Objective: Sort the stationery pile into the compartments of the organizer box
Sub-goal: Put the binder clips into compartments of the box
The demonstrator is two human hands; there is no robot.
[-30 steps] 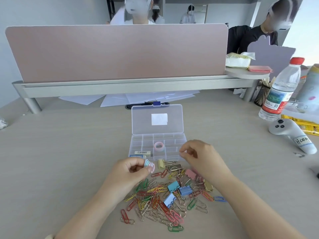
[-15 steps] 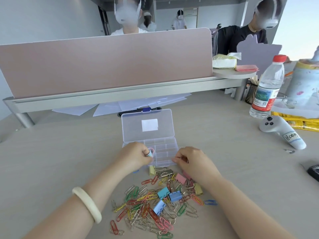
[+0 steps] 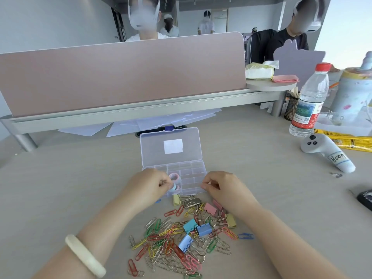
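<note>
Just in front of the organizer box (image 3: 193, 172), the pile (image 3: 177, 238) of thin wire paper clips (image 3: 131, 266) and hard little binder clips (image 3: 203, 229) lies loose on the smooth surface (image 3: 60, 188), so an arm could knock some away. At the box's near left corner the left hand (image 3: 149, 186) pinches a small round tape roll (image 3: 174, 187), which could slip and roll off; the right hand (image 3: 221, 188) curls at the near right edge, and I cannot tell if it grips anything. The box is clear shiny plastic with small square rooms.

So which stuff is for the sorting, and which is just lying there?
For the job: organizer box, paper clips, binder clips, tape roll the left hand pinches.
Just lying about: water bottle, controller, tissue pack, loose papers.
</note>
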